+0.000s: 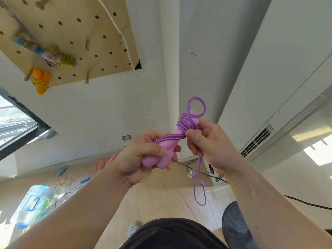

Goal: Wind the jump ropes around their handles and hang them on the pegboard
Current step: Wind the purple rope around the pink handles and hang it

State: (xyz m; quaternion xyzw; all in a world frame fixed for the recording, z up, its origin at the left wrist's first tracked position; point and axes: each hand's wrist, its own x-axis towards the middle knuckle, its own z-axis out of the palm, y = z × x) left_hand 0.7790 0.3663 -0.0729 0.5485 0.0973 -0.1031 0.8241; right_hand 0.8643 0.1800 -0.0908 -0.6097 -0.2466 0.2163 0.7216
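Pegboard [77, 36] holds two wound ropes [66, 60]; left hand [142, 155] grips handles [167, 146], right hand [206, 142] pinches half-wound purple rope [186, 123]; loose ropes [71, 178] remain.

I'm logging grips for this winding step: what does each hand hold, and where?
The left hand grips the pink handles at their lower end; the right hand pinches the purple rope coiled around their upper end.
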